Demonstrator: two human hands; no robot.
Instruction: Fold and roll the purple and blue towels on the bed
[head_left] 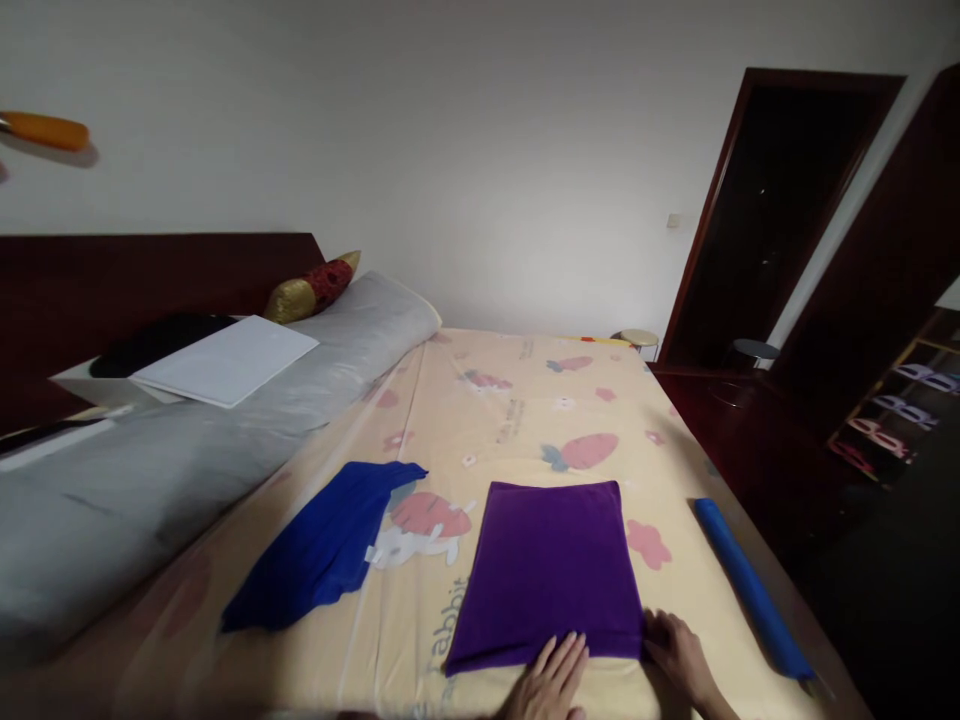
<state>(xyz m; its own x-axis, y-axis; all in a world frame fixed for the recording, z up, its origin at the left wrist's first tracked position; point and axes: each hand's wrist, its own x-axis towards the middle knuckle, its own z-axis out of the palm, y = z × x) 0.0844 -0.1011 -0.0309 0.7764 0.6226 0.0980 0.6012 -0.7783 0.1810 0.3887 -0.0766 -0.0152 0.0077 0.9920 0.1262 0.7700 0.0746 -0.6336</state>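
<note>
A purple cloth [555,570], folded into a near square, lies flat on the bed in front of me. My left hand [551,682] rests on its near edge with the fingers stretched out flat. At the near right corner, my right hand [676,652] has curled fingers closed on the cloth's edge. Off to the left is a crumpled dark blue cloth [322,550], spread loosely. Along the bed's right side lies a long, narrow blue roll [750,585], apart from both hands.
The bed sheet [517,350] has a rabbit and strawberry print. A grey cushion roll [375,330] runs along the headboard [150,270], bearing a white board [232,360] and a red-gold pillow [319,290]. Stools [636,338] and a shoe rack [892,420] stand beyond.
</note>
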